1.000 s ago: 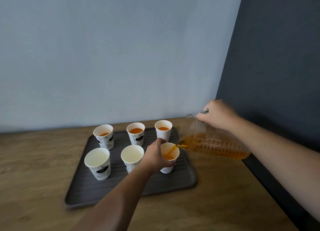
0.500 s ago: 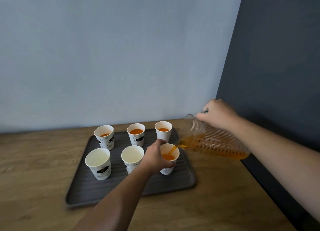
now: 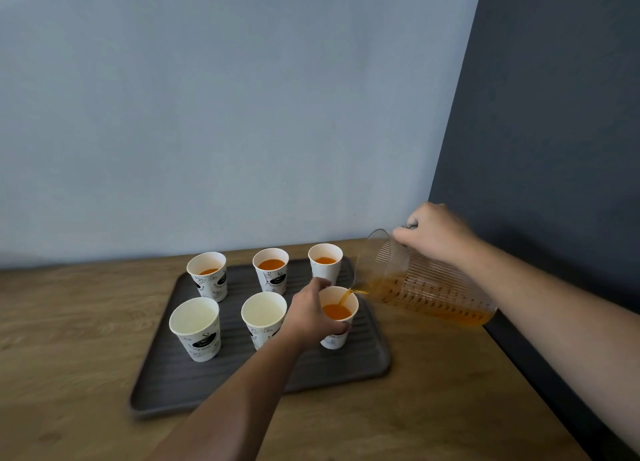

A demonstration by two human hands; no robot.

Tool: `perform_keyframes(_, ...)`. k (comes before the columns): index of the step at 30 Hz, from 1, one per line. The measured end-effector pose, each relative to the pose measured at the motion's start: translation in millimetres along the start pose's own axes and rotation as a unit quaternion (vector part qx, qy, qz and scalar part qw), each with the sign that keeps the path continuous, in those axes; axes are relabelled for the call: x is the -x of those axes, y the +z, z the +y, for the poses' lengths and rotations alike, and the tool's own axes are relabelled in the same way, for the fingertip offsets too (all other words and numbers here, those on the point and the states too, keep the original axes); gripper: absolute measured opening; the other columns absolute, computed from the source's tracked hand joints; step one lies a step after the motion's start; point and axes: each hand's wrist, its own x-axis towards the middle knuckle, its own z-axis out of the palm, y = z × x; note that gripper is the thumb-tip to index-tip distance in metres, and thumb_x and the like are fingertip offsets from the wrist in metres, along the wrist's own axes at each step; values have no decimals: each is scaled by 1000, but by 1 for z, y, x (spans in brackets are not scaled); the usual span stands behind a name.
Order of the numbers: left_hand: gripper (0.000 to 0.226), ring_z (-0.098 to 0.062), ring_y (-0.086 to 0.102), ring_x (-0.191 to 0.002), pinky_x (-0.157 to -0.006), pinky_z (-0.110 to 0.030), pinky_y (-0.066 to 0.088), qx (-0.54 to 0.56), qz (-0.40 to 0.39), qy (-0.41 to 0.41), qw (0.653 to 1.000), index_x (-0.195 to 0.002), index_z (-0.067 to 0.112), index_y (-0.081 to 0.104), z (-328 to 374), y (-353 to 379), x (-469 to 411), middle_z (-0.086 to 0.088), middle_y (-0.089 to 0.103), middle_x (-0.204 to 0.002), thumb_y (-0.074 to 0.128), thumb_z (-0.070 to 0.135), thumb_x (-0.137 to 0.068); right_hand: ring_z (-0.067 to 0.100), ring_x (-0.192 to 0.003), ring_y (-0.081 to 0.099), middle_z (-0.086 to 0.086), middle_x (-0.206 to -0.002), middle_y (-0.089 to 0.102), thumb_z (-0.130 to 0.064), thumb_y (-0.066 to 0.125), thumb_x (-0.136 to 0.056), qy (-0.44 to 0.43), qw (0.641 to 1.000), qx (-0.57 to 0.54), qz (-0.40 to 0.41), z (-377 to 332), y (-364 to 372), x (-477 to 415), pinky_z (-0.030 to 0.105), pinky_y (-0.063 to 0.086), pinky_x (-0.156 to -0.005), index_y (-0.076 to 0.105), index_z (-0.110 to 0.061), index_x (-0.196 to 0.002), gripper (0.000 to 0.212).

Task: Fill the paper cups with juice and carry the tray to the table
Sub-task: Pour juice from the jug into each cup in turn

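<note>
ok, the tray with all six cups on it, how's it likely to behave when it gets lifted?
The tray looks flat and rigid with a low rim, so it probably won't flex much. Four cups hold juice, including the front right cup under the jug; two front ones look empty, so weight likely sits back and right. The empty front left cup is probably light and apt to slide or tip.

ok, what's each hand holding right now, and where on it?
Left hand grips the side wall of the front-right paper cup on the tray. Right hand holds the tilted clear pitcher at its handle near the rim.
</note>
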Motion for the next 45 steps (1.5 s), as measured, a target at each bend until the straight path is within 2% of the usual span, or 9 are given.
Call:
perform_keyframes(4, 89, -18, 48, -124, -98, -33, 46, 13, 14, -2, 1000, -136, 24, 38, -4, 2, -1, 2, 49, -137, 87, 31, -62, 18, -49, 27, 1, -50, 26, -31, 62, -77, 21, 999, -35, -5, 9, 6, 0, 28, 21, -52, 31, -18, -49, 44)
perform_keyframes(11, 87, -19, 48, -125, -100, -35, 46, 15, 12, -15, 1000, -137, 23, 37, -11, 8, -2, 1, 49, -138, 85, 27, -65, 16, -44, 26, -3, -44, 23, -27, 60, -81, 64, 994, -94, 4, 21, 14, 2, 27, 19, -50, 29, -18, -45, 48)
perform_keyframes(16, 95, -19, 44, -128, -101, -36, 45, -9, -14, -14, 1000, -140, 23, 31, -10, 6, -3, 1, 44, -142, 86, 31, -63, 17, -44, 26, -2, -45, 24, -27, 60, -79, 63, 992, -112, 14, 15, 9, -3, 27, 19, -50, 32, -17, -45, 45)
perform_keyframes(20, 110, -19, 38, -133, -106, -36, 41, -74, -26, 49, 996, -145, 23, 23, -4, -12, 1, 1, 35, -148, 88, 39, -58, 17, -45, 24, -7, -40, 20, -27, 61, -78, 34, 993, -116, 19, 0, 3, -10, 28, 17, -51, 28, -19, -42, 50)
perform_keyframes(24, 109, -17, 33, -137, -111, -37, 34, -119, 14, 87, 989, -145, 22, 25, -7, -50, 7, 1, 35, -149, 87, 44, -57, 18, -45, 24, -6, -32, 18, -26, 62, -73, -1, 994, -113, -2, -24, 4, -13, 30, 22, -54, 27, -16, -36, 52)
perform_keyframes(29, 103, -19, 35, -135, -110, -32, 32, -164, 63, 45, 983, -143, 22, 30, -33, -86, 18, 1, 40, -146, 84, 48, -59, 16, -43, 25, -7, -36, 20, -32, 63, -75, -44, 996, -71, -25, -58, 14, -15, 28, 20, -50, 29, -18, -41, 50)
perform_keyframes(33, 98, -18, 40, -132, -107, -32, 32, -205, 61, 12, 977, -141, 21, 35, -53, -94, 27, 1, 44, -143, 79, 55, -61, 16, -45, 28, -6, -39, 26, -35, 63, -77, -61, 995, -60, -41, -78, 25, -20, 28, 23, -51, 32, -19, -43, 49)
perform_keyframes(38, 88, -18, 46, -126, -106, -33, 33, -243, 31, -4, 970, -139, 23, 41, -64, -90, 27, 2, 51, -137, 69, 65, -67, 17, -45, 36, 10, -50, 50, -34, 62, -76, -79, 995, -41, -54, -95, 38, -26, 26, 25, -48, 35, -16, -40, 48)
perform_keyframes(45, 90, -18, 37, -137, -113, -36, 26, -230, 27, -16, 973, -142, 25, 39, -69, -87, 26, 3, 42, -148, 69, 66, -68, 18, -50, 36, -1, -47, 37, -34, 60, -77, -88, 994, -11, -60, -105, 43, -31, 28, 26, -51, 38, -17, -44, 44)
